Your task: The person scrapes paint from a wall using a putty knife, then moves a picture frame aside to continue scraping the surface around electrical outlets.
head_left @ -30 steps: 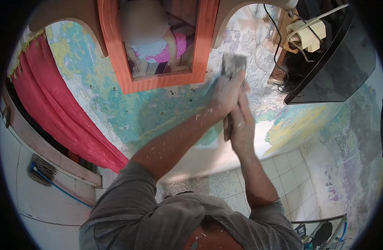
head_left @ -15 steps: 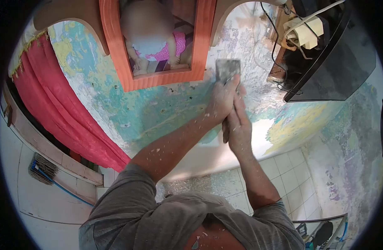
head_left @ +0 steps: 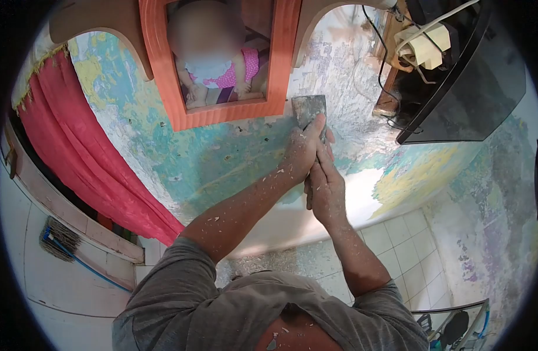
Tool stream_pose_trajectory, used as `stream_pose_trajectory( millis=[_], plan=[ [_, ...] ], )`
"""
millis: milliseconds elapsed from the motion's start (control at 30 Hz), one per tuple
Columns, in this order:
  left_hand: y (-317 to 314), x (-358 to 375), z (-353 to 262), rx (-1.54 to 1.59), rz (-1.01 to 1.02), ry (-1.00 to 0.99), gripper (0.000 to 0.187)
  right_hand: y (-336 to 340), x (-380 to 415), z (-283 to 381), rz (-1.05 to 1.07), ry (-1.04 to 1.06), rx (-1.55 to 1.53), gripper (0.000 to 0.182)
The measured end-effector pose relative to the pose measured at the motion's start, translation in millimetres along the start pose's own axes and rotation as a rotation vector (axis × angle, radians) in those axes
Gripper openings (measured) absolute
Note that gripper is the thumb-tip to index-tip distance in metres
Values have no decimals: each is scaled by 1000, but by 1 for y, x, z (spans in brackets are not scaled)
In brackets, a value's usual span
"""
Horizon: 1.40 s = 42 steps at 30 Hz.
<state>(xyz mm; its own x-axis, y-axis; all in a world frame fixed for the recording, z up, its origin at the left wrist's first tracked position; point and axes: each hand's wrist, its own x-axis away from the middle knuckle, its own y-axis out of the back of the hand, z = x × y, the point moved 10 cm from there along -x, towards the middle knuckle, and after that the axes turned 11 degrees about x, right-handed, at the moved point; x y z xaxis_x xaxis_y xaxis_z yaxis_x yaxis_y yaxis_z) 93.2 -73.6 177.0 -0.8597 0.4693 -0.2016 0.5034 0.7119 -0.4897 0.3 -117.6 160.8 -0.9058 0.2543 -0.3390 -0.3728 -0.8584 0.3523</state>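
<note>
A flat, wide-bladed scraper (head_left: 309, 109) lies against the peeling wall (head_left: 222, 155), just right of the lower corner of an orange-framed picture (head_left: 231, 116). My left hand (head_left: 300, 153) is wrapped round the upper part of its handle, close under the blade. Lower on the handle, my right hand (head_left: 329, 190) grips it too, its fingers pressed against my left hand. The handle's end sticks out below between my wrists. Pale flakes cover both forearms. Around the blade the wall is whitish, with turquoise paint to the left and below.
A dark screen (head_left: 474, 99) with cables and a pale adapter (head_left: 430, 47) hangs at the upper right. A red curtain (head_left: 87, 140) runs down the left side, near a brush with a blue handle (head_left: 61, 238). Tiled floor (head_left: 398, 240) and debris show below.
Both hands and the scraper have moved a little left and down along the wall. The grip looks the same, and the view has shifted slightly.
</note>
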Motion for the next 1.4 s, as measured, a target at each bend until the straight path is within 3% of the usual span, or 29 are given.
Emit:
stream_pose_trajectory(
  millis=[167, 233, 300, 367, 500, 767, 867, 967, 1200, 1300, 1400],
  plan=[
    [8, 7, 10, -45, -40, 21, 53, -10, 5, -22, 1, -35, 3, 51],
    [9, 7, 4, -95, -60, 22, 54, -11, 6, -3, -70, 108, -81, 49],
    [1, 1, -3, 2, -18, 2, 54, -1, 1, 5, -95, 92, -59, 49],
    [2, -4, -1, -3, -22, 11, 55, -4, -3, -10, 19, -80, 39, 49],
    [6, 7, 5, -74, -12, -8, 54, -7, 10, -12, -56, 27, -60, 49],
    [1, 2, 4, -29, -34, 3, 52, -2, 3, -13, -44, 18, 28, 49],
    [9, -6, 4, -14, -55, -49, 51, -1, 12, -5, -150, 159, -10, 49],
    [-2, -8, -16, -20, -62, -3, 49, 1, -10, 14, 8, 6, -57, 49],
    [8, -6, 2, -102, -28, -38, 53, 1, 9, 16, -96, 172, -35, 49],
    [-13, -9, -37, -111, -42, -55, 54, 6, -12, 32, 2, 57, -134, 49],
    [-12, -4, -33, -74, -61, -44, 53, 7, -7, 29, -67, 134, -120, 49]
  ],
)
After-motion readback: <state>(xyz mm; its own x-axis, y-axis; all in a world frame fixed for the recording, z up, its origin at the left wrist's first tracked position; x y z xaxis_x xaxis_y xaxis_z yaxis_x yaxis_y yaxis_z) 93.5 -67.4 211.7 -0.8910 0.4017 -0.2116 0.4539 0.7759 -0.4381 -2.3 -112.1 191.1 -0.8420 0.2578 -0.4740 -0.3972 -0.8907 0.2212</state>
